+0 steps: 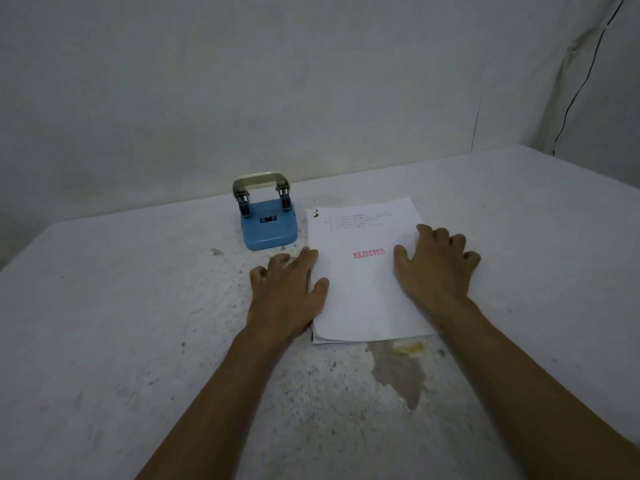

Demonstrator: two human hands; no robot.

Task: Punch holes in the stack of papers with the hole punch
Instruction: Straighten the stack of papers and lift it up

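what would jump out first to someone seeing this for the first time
The red REJECTED stamp in the middle of the stack of papers draws the eye first, with the left hand at the stack's left edge and the right hand spread flat on its right side. Next comes the blue hole punch, standing just beyond and left of the papers on the worn white table, its handle raised.

Dim, bluish even light, soft faint shadows, slight grain, wide-angle bending at the edges, no glare
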